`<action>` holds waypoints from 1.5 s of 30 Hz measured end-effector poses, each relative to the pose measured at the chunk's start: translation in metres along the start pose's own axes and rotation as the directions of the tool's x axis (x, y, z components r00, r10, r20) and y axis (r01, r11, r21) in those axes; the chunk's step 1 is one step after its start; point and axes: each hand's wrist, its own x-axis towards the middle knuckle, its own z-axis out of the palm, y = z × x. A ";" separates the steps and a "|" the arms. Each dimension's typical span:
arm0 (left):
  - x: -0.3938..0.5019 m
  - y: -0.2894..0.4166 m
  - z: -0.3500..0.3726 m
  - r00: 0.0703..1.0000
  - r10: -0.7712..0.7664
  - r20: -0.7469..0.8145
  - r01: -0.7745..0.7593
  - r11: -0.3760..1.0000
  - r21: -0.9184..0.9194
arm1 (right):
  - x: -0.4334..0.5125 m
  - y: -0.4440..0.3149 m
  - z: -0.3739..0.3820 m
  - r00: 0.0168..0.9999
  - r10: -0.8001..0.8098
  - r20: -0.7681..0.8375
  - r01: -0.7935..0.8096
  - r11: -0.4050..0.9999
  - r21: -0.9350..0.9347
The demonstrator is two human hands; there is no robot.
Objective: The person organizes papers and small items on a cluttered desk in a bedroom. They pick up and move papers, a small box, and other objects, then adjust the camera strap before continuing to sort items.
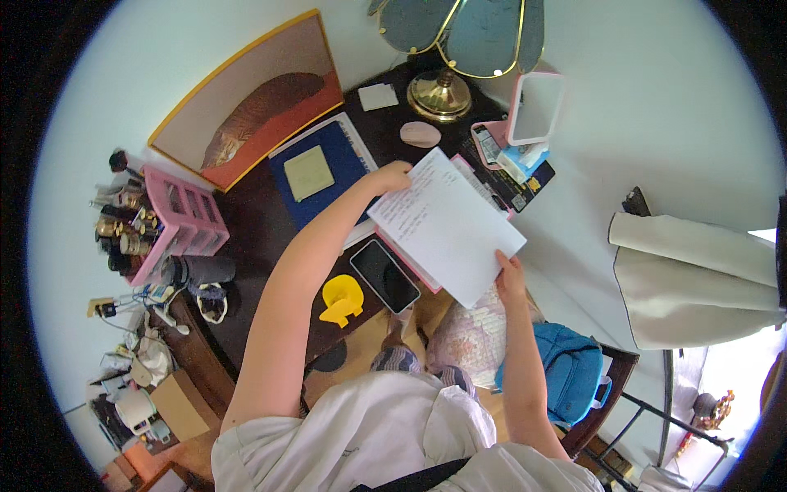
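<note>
Both my hands grip a white sheaf of paper (452, 230) bearing handwriting, held above the dark desk (252, 246). My left hand (393, 177) pinches its upper left edge, while my right hand (510, 277) has the lower right corner, thumb on top. Beneath the paper a pink clipboard or folder (406, 258) partly shows; the rest of it is hidden. A smartphone (385, 277) with a dark screen lies just below the paper, near the desk's front edge. Beside the phone sits a yellow plastic stand (343, 299).
A blue folder (313, 203) with a pale green notepad (308, 173) lies left of the paper. Behind stand a brass lamp (439, 95), a pink computer mouse (420, 134) and a pink-framed mirror (537, 109). A pink drawer organizer (184, 215) holds cosmetics. A blue backpack (565, 372) rests on a chair.
</note>
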 end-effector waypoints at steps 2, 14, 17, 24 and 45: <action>0.006 -0.020 0.001 0.999 0.010 -0.033 -0.009 1.000 0.020 | 0.005 0.012 0.003 0.999 0.029 -0.017 -0.029 1.000 0.009; 0.019 -0.029 0.009 0.992 -0.025 -0.124 0.042 0.989 0.139 | 0.005 0.037 0.005 0.995 0.095 0.027 -0.098 0.987 0.124; 0.030 -0.052 0.004 0.990 -0.046 -0.132 0.046 0.999 0.001 | 0.003 0.038 0.013 0.974 0.184 0.131 -0.209 0.954 0.215; 0.026 -0.024 0.000 0.965 -0.223 0.138 0.257 0.913 -0.318 | 0.004 0.040 0.014 0.973 0.230 -0.005 -0.228 0.968 0.104; -0.018 0.002 -0.009 0.957 -0.091 0.277 0.199 0.898 -0.394 | -0.018 0.002 0.034 0.988 0.152 -0.031 -0.150 0.987 0.059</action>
